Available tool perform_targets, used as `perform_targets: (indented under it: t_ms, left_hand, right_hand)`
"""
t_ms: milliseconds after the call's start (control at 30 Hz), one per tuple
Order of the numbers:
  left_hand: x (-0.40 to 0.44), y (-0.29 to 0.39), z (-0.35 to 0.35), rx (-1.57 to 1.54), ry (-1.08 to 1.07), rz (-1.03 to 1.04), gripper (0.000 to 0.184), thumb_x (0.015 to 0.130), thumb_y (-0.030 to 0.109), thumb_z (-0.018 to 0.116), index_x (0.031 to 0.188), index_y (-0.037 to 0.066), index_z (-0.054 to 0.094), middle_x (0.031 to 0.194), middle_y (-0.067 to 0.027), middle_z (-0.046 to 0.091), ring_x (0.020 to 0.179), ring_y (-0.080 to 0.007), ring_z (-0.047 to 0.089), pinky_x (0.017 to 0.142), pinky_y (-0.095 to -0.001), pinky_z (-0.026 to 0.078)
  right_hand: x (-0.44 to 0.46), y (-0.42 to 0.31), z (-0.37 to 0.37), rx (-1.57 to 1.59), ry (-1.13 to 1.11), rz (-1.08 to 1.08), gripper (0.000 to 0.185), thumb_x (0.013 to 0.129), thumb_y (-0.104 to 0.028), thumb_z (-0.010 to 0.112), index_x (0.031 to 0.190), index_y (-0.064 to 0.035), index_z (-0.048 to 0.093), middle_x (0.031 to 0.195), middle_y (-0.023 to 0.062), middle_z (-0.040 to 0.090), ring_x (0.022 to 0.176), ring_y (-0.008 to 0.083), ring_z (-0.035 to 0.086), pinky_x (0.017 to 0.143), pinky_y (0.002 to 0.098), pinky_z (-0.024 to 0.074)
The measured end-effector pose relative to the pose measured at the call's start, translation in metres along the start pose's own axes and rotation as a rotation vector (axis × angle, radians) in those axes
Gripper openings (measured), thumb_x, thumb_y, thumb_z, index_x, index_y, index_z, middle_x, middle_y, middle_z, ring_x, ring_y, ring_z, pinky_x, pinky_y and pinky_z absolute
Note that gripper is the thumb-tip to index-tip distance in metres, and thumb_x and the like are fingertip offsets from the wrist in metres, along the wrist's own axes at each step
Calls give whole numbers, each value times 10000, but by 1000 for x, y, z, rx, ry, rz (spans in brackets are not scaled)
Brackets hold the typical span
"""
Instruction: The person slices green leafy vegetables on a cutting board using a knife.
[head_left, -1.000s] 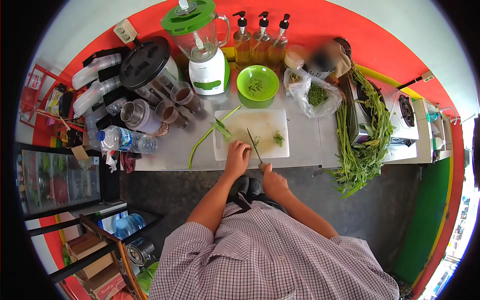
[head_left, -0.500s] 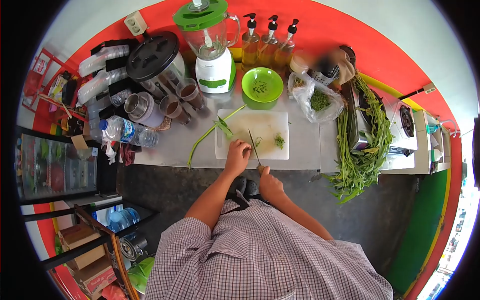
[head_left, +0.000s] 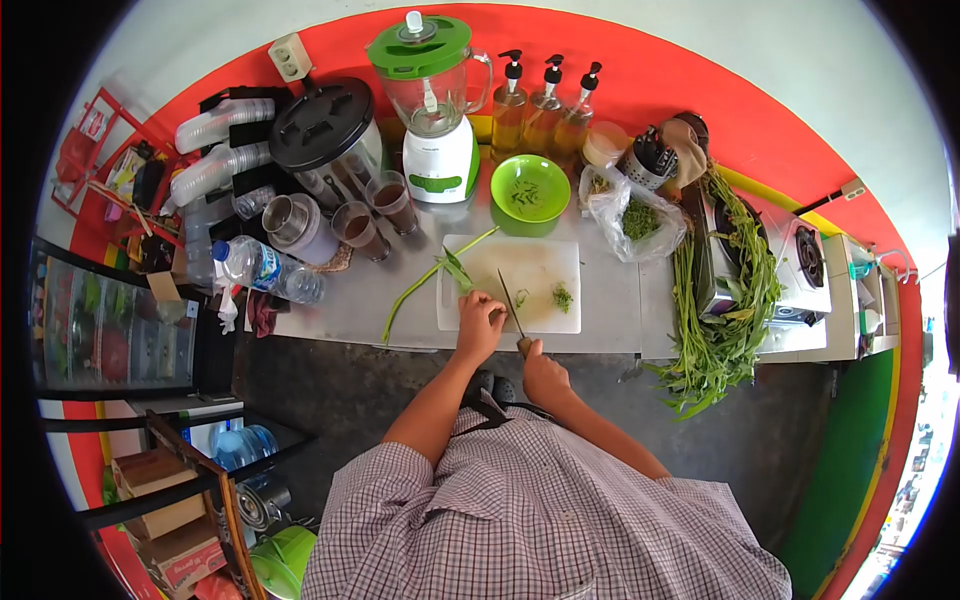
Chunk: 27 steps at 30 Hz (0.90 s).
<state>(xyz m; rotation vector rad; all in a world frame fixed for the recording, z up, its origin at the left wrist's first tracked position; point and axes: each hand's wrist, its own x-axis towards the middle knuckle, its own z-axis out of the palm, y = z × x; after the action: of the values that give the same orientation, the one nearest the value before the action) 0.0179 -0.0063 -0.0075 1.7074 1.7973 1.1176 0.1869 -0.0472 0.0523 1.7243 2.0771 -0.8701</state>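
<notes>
My right hand (head_left: pixel 547 375) grips the brown handle of a kitchen knife (head_left: pixel 510 300), its blade pointing away across the white cutting board (head_left: pixel 545 252). On the board's near left part, my left hand (head_left: pixel 482 315) is closed with bent fingers beside the blade; whatever they pinch is hidden. Just beyond those fingertips lies a green leaf (head_left: pixel 453 268), close to a long green stem (head_left: pixel 412 292) that crosses the board's left edge. A small heap of chopped greens (head_left: pixel 562 297) sits right of the blade, with a few bits (head_left: pixel 521 297) close to it. Behind the board, a green bowl (head_left: pixel 531 190) holds cut pieces.
A blender (head_left: pixel 437 150), several pump bottles (head_left: pixel 545 110) and a plastic bag of greens (head_left: pixel 640 218) line the back. Long leafy stalks (head_left: pixel 725 310) hang over the counter's right front edge by a stove (head_left: pixel 800 255). Brown drinks (head_left: pixel 362 232) and a water bottle (head_left: pixel 265 272) occupy the left.
The head view has shifted slightly, so the counter appears lower. My left hand's fingers have moved a little beside the leaf. The knife keeps nearly the same place over the board.
</notes>
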Motion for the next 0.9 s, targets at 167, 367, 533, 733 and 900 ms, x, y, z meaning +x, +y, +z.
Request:
perform_targets:
  t_ms: [167, 367, 533, 733, 900]
  left_hand:
    - [1, -5, 1, 4, 3, 2, 133, 746, 42, 812, 864, 65, 754, 983, -98, 573, 1013, -325, 511, 897, -432, 456]
    - [-2, -8, 4, -35, 56, -5, 139, 718, 58, 839, 848, 66, 790, 963, -76, 608, 1000, -304, 528, 871, -406, 468]
    - [-7, -7, 4, -50, 59, -11, 127, 738, 61, 817, 864, 68, 800, 991, -75, 618, 1026, -299, 523, 879, -404, 468]
    - [-1, -5, 3, -38, 46, -93, 116, 746, 73, 807, 861, 71, 790, 1009, -78, 624, 1057, -305, 525, 920, -413, 456]
    - [-2, -3, 1, -15, 14, -133, 136, 735, 77, 823, 859, 65, 770, 1000, -84, 627, 1050, -309, 536, 941, -421, 446]
  right_hand:
    - [8, -2, -15, -17, 31, -60, 570, 884, -94, 608, 1330, 94, 307, 1024, 303, 708, 969, 429, 722, 839, 515, 578]
    - [-3, -3, 8, 102, -48, 20, 659, 864, -94, 650, 1385, 96, 295, 1046, 293, 708, 985, 418, 721, 840, 498, 581]
    - [13, -3, -13, 6, 26, -67, 462, 900, -94, 608, 1262, 54, 361, 976, 266, 725, 930, 399, 738, 791, 482, 597]
    - [-7, -1, 10, 83, 0, -46, 530, 871, -85, 640, 1286, 67, 349, 975, 275, 718, 948, 407, 729, 802, 496, 590]
    - [12, 2, 5, 123, 41, -42, 538, 845, -78, 659, 1263, 61, 351, 994, 301, 708, 958, 442, 717, 822, 529, 580]
